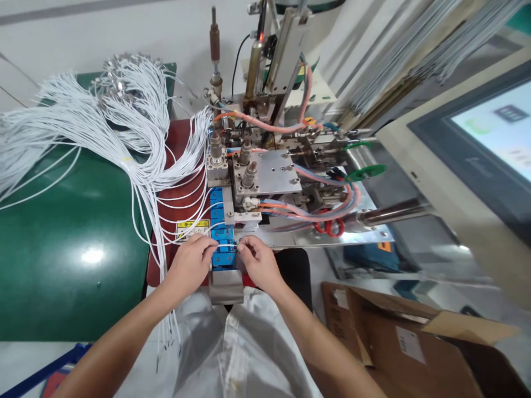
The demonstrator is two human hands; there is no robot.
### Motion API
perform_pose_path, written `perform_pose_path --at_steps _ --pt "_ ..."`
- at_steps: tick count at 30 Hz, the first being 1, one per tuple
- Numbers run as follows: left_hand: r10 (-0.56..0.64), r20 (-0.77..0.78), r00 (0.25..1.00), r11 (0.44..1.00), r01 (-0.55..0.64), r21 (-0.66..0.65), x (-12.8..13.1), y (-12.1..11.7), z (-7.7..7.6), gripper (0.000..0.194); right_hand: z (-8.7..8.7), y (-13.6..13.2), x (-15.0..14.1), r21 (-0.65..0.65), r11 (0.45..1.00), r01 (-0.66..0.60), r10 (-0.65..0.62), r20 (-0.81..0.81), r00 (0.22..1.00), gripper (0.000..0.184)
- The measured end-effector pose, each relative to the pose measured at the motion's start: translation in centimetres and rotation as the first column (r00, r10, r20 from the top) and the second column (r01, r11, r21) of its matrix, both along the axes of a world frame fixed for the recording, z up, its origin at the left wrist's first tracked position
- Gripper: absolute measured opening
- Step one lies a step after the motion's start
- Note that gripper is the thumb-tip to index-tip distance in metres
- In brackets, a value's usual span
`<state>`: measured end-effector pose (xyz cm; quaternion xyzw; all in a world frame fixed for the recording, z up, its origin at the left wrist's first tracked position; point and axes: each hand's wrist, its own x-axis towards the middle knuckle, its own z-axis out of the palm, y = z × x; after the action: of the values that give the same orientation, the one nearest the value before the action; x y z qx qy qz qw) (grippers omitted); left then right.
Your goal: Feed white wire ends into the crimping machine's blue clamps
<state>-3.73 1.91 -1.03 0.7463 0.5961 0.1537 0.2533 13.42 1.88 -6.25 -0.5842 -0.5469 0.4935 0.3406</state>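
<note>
A white cable (227, 245) stretches across one of the blue fixture blocks (224, 258) on the machine's track. My left hand (193, 260) pinches it on the left side of the block. At its other end, just right of the block, my right hand (259, 262) pinches the cable tip; the fingers hide the exact end. Further up the track, several more white cables lie across the blue blocks and run left into a large bundle of white cables (145, 171). Loose cable ends hang down beside my left forearm.
A green table (62, 265) supports the bundle on the left. The machine's metal plate (269, 171), hoses and a wire spool (363, 160) stand ahead. At right are a touchscreen panel (468, 149) and an open cardboard box (406, 354).
</note>
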Motion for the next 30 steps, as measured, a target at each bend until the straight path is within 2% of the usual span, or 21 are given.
perform_pose_path --at_steps 4,9,11,14,17,19,21,26,30 --pt "0.005 0.009 1.0 1.0 -0.005 -0.01 -0.1 -0.1 -0.2 0.017 -0.3 0.2 0.3 0.078 0.996 0.031 -0.026 -0.066 0.997 0.016" --pt "0.011 0.01 1.0 1.0 -0.012 0.006 0.0 -0.2 -0.1 0.016 0.4 0.4 0.1 0.256 0.964 0.07 -0.076 0.013 0.997 0.01" --pt "0.007 0.007 1.0 1.0 -0.007 0.012 0.1 -0.2 0.0 0.017 0.6 0.4 -0.2 0.255 0.963 0.086 -0.104 0.058 0.993 0.01" --pt "0.0 -0.015 1.0 1.0 0.0 0.006 0.3 -0.2 0.2 0.018 0.4 0.1 -0.5 0.157 0.982 0.106 -0.123 0.1 0.987 0.012" --pt "0.006 -0.044 0.999 1.0 -0.007 -0.004 0.4 -0.2 0.2 0.018 0.0 0.0 -0.5 0.041 0.993 0.115 -0.117 0.051 0.992 0.015" --pt "0.011 -0.063 0.998 1.0 -0.011 -0.006 0.5 -0.3 0.3 0.018 -0.2 0.0 -0.3 0.02 0.994 0.107 -0.107 0.009 0.994 0.017" --pt "0.012 -0.077 0.997 1.0 -0.012 -0.002 0.6 -0.3 0.3 0.018 -0.3 0.1 -0.1 0.058 0.993 0.102 -0.102 0.011 0.995 0.022" --pt "-0.005 -0.094 0.996 1.0 0.008 0.03 0.7 -0.5 0.1 0.02 -0.7 0.2 -0.7 0.162 0.986 0.04 -0.065 0.15 0.987 0.033" --pt "-0.023 -0.11 0.994 0.998 0.028 0.049 0.6 -0.5 0.0 0.02 -1.4 0.1 -1.6 0.223 0.973 0.063 -0.094 0.132 0.987 0.034"
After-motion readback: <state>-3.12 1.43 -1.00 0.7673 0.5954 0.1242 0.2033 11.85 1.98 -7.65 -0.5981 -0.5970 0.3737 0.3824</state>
